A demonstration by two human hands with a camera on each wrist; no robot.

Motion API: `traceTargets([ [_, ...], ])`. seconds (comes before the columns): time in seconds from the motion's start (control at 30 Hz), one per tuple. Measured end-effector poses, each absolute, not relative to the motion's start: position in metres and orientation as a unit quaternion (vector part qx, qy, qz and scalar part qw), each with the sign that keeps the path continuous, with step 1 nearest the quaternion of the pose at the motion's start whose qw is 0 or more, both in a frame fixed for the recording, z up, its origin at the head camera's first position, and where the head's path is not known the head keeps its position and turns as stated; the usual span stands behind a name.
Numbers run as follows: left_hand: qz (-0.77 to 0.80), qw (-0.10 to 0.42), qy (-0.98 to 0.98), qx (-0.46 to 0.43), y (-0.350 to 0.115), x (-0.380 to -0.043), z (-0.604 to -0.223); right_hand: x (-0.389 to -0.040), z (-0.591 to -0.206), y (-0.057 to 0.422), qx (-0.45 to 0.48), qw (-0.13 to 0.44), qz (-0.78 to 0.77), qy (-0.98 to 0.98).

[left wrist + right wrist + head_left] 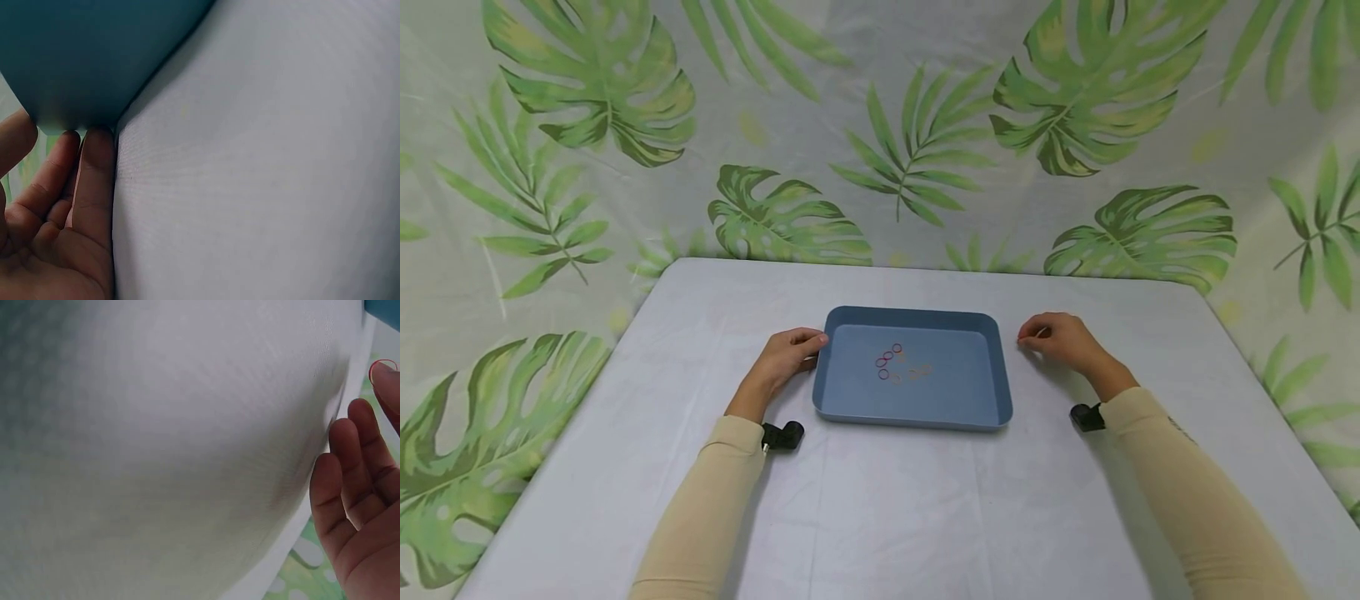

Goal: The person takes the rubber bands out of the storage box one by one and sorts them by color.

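A shallow blue tray [925, 400] lies on the table, with several thin rubber bands in it. On its left half are red and pink bands [882, 362]; beside them lie pale orange bands [913, 374]. My left hand [784, 360] holds the tray's left edge, thumb at the rim. Fingertips [97, 147] touch the outer wall in the left wrist view. Right of the tray, my right hand [1060, 340] pinches a red rubber band [371, 370] between thumb and forefinger. In the right wrist view its other fingers [344, 440] are loosely bent near the cloth.
A white cloth [895, 508] covers the table and shows some creases. Behind it hangs a leaf-patterned curtain [925, 242], close along the far edge. Black wrist cameras [784, 436] protrude below both sleeves, near the table surface.
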State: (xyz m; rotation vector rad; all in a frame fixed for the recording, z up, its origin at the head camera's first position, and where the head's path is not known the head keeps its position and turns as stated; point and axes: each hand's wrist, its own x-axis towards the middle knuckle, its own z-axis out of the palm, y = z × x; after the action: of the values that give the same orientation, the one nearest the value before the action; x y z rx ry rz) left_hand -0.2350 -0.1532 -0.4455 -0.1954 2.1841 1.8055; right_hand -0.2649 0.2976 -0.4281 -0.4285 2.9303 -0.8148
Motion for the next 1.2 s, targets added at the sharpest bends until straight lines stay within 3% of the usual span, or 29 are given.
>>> traceTargets([
  [1.2, 0.628, 0.15, 0.76, -0.069, -0.1533, -0.2357, -0.447, -0.2647, -0.4226, 0.2933, -0.141, 0.082, -0.236, 0.958],
])
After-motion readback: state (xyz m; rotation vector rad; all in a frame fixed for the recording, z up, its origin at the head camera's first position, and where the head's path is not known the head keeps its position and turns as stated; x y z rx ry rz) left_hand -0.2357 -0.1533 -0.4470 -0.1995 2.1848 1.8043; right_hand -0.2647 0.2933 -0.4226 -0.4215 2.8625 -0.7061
